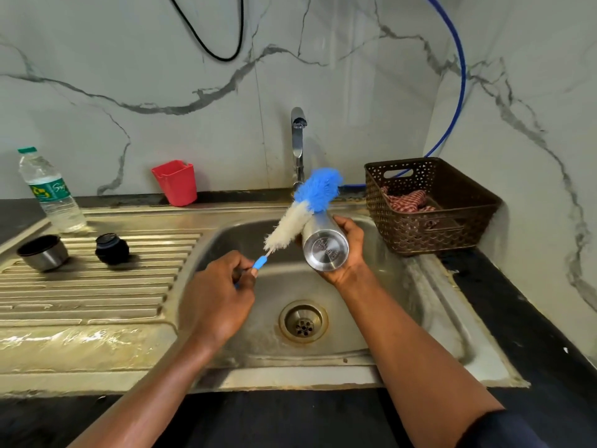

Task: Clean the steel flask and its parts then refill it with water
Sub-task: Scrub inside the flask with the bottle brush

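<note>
My right hand grips the steel flask over the sink basin, its base turned toward me and its mouth pointing away. My left hand pinches the blue handle of a bottle brush. The brush's white and blue bristles lie along the flask's left side, with the blue tip near its far end. On the draining board to the left stand the flask's steel cup and its black stopper.
A tap rises behind the basin, with the drain below my hands. A plastic water bottle and a red cup stand at the back left. A brown basket holding a cloth sits on the right.
</note>
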